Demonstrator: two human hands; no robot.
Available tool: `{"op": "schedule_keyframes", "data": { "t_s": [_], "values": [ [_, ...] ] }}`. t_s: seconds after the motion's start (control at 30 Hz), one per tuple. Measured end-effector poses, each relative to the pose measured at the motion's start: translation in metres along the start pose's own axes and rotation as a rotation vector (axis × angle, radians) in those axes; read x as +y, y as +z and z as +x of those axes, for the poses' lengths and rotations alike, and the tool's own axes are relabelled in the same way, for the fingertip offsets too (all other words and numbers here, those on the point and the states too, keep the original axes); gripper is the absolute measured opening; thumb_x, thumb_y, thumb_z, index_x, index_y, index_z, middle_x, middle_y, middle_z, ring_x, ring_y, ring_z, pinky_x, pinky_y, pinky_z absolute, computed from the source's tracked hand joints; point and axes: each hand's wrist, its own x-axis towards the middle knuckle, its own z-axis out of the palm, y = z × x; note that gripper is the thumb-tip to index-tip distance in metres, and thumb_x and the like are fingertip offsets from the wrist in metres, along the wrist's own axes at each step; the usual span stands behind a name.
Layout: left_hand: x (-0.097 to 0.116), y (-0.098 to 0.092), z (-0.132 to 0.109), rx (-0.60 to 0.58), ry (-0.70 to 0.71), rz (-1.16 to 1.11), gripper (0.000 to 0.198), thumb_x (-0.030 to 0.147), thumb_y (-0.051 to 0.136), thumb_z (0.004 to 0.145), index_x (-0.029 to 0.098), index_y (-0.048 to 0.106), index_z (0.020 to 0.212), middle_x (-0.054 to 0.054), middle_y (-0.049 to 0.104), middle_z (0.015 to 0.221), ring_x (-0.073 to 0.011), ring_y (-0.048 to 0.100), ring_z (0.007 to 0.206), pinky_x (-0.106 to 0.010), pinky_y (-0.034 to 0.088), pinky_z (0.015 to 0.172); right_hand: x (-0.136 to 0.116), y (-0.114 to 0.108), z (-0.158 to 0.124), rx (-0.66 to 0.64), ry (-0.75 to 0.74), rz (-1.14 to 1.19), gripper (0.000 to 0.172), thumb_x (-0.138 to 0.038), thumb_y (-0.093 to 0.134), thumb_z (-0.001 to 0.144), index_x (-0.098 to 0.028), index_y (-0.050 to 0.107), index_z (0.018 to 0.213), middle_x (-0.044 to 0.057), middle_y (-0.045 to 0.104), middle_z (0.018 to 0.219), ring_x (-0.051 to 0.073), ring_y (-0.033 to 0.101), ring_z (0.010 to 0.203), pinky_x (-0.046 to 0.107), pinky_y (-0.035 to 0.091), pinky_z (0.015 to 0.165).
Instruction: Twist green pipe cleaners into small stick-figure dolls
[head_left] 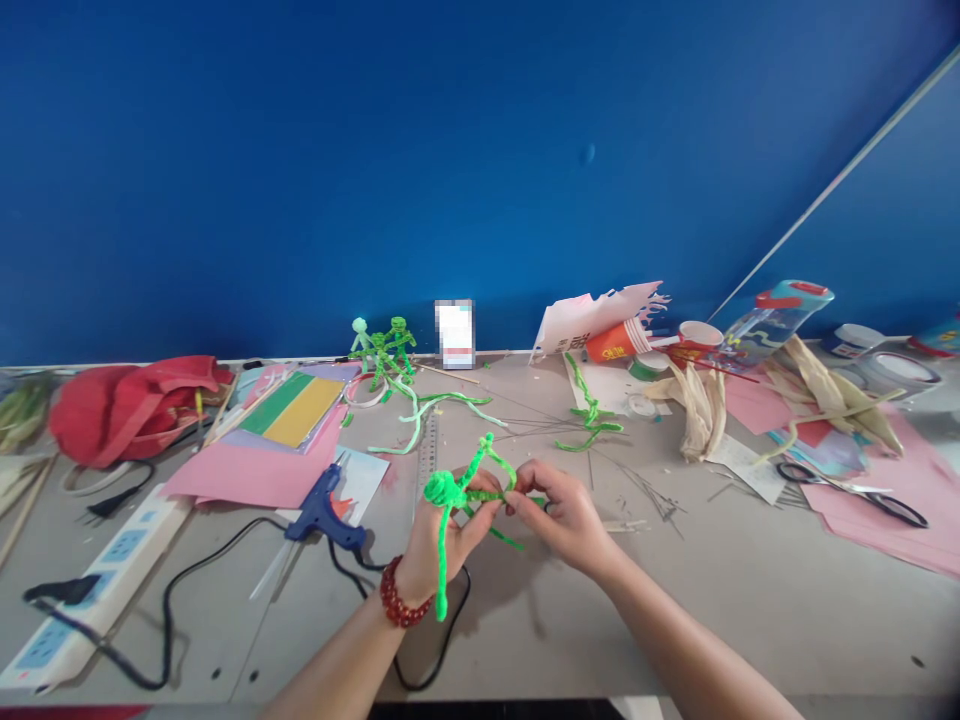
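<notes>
Both my hands hold a bright green pipe-cleaner figure [452, 495] just above the grey table [735, 600]. My left hand [442, 535], with a red bead bracelet at the wrist, is closed round the figure below its coiled head, and one long green leg hangs down past the wrist. My right hand [559, 510] pinches the figure's twisted body from the right. A bent loop of the figure sticks up between the hands.
A blue glue gun [324, 512] with a black cord lies left of my hands, beside a white power strip [90, 590]. Finished green figures [382, 350] stand at the blue wall. Coloured paper [277, 425], a metal ruler [427, 450], scissors [855, 490], dried husks [701, 410] and paper cups [622, 345] surround them.
</notes>
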Motion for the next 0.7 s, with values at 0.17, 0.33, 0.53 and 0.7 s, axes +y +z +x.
{"op": "schedule_keyframes", "data": {
  "t_s": [0.17, 0.33, 0.53, 0.7],
  "values": [
    [0.0, -0.001, 0.0, -0.1, 0.157, 0.162, 0.01, 0.011, 0.058, 0.085, 0.02, 0.06, 0.086, -0.004, 0.067, 0.087, -0.0167, 0.063, 0.078, -0.03, 0.053, 0.072, 0.006, 0.007, -0.001, -0.019, 0.189, 0.263, 0.019, -0.033, 0.058, 0.089, -0.019, 0.052, 0.076, -0.001, 0.056, 0.067, 0.013, 0.057, 0.063, 0.023, 0.042, 0.057],
    [0.004, 0.001, 0.0, -0.093, 0.152, 0.118, 0.01, 0.011, 0.057, 0.086, 0.02, 0.059, 0.085, -0.003, 0.067, 0.087, -0.016, 0.063, 0.079, -0.029, 0.052, 0.071, 0.002, 0.01, 0.001, 0.001, 0.268, 0.418, 0.026, -0.04, 0.063, 0.086, -0.018, 0.052, 0.074, -0.002, 0.057, 0.063, 0.012, 0.055, 0.06, 0.024, 0.044, 0.06],
    [-0.001, 0.0, 0.0, -0.109, 0.073, 0.026, 0.005, 0.016, 0.058, 0.086, 0.02, 0.06, 0.086, -0.004, 0.064, 0.085, -0.0176, 0.062, 0.079, -0.033, 0.05, 0.076, -0.003, 0.009, 0.001, -0.015, 0.324, 0.501, 0.028, -0.041, 0.064, 0.084, -0.018, 0.052, 0.075, -0.002, 0.056, 0.064, 0.012, 0.056, 0.06, 0.025, 0.045, 0.061],
    [-0.003, -0.005, 0.003, -0.123, -0.168, -0.183, 0.009, 0.027, 0.058, 0.086, 0.018, 0.058, 0.084, -0.004, 0.057, 0.083, -0.0181, 0.054, 0.08, -0.031, 0.046, 0.075, -0.008, -0.009, 0.001, 0.12, 0.039, 0.305, 0.014, -0.03, 0.057, 0.09, -0.019, 0.058, 0.081, 0.002, 0.058, 0.075, 0.015, 0.057, 0.071, 0.027, 0.046, 0.063]
  ]
}}
